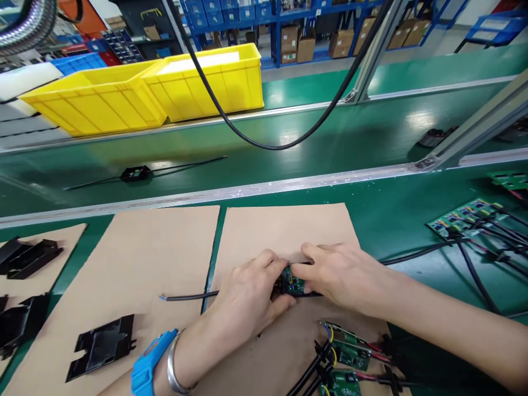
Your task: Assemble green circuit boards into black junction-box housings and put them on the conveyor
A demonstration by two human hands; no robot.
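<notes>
A small green circuit board, with black edging around it that looks like a housing, sits on the brown cardboard between my hands. My left hand grips its left end between thumb and fingers. Bent over its right end, my right hand has fingers and thumb on the board, hiding much of it. A black cable with a stripped tip sticks out beyond my left hand. Below my right hand lie wired circuit boards with black cables. One black plastic cover rests on the cardboard to the left.
Black plastic housings lie at far left. More wired boards sit at right. Across a metal rail, a cabled black unit lies on the green surface. Yellow bins stand behind; a black cable hangs ahead.
</notes>
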